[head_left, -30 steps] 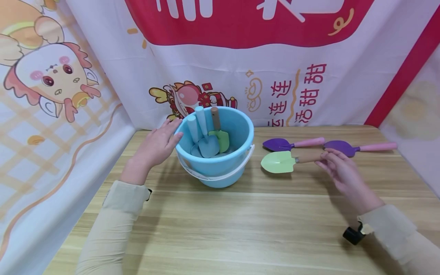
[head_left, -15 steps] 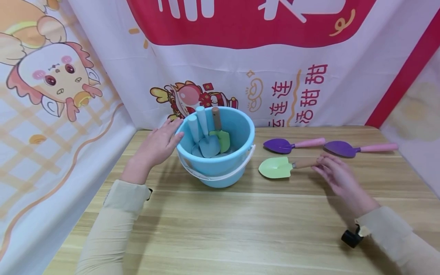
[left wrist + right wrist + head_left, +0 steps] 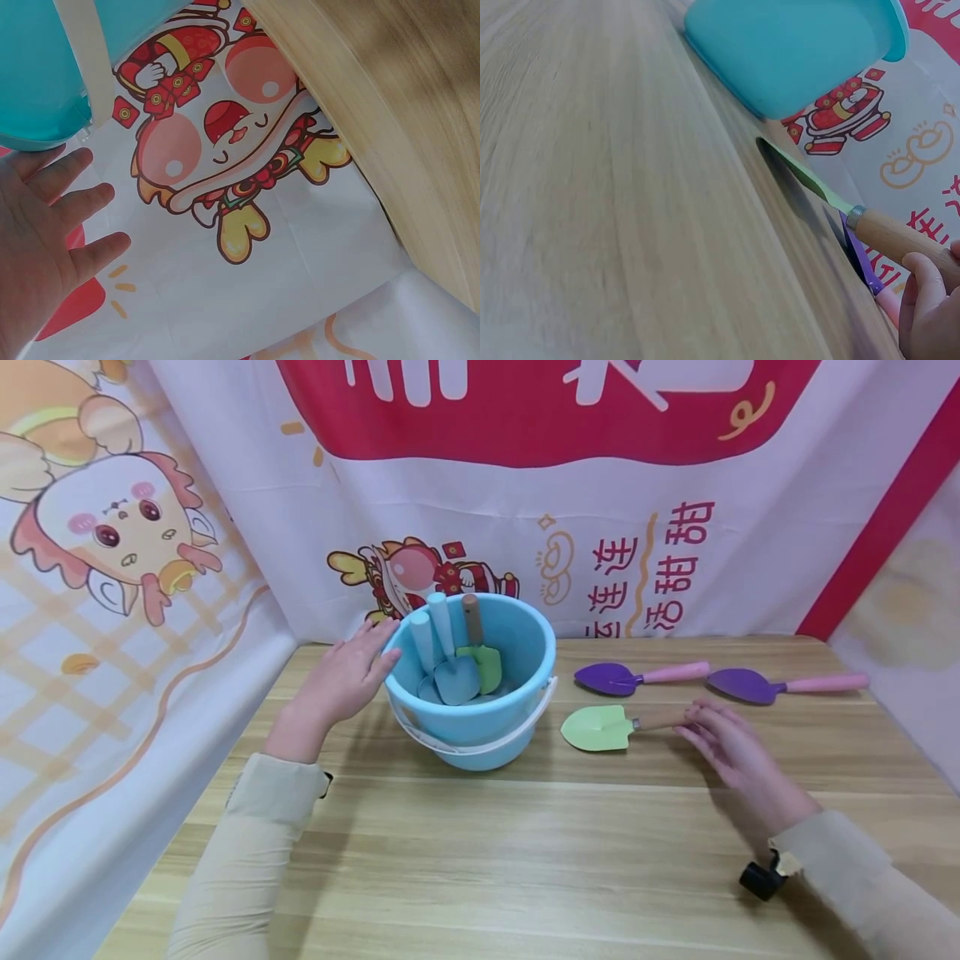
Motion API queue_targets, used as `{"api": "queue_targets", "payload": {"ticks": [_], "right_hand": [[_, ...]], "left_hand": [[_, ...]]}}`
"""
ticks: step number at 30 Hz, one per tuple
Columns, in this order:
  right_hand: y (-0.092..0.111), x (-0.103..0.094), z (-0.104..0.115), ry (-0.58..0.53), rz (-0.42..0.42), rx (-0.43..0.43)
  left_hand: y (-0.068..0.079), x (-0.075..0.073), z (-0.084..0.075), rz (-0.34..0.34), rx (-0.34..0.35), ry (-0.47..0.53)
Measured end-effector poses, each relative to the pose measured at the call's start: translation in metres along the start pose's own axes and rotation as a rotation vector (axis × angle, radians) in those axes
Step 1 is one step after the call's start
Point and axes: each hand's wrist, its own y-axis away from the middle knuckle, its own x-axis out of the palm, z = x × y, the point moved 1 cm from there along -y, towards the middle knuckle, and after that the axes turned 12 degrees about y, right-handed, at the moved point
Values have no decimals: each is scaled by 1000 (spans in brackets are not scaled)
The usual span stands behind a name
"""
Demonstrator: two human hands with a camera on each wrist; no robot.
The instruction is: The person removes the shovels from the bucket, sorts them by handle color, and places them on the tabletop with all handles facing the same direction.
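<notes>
The green trowel is held right of the blue bucket, its wooden handle pinched by the right hand. The bucket is touched on its left side by the spread left hand. Two blue trowels and a second green trowel are contained inside. Two purple trowels are laid right of the bucket.

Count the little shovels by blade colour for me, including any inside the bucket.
Blue shovels: 2, both in the bucket
Green shovels: 2, one in the bucket, one held by the right hand
Purple shovels: 2, both on the table
Total: 6
</notes>
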Motion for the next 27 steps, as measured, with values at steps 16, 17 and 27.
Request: {"api": "queue_targets", "payload": {"ticks": [16,17,27], "right_hand": [[-6,-17,0,364,47,-66],[-7,-18,0,400,42,-67],[-11,-21,4,751,-20,-76]], "left_hand": [[0,1,2,-5,-7,0],[0,1,2,-5,-7,1],[0,1,2,-3,-6,2]]}}
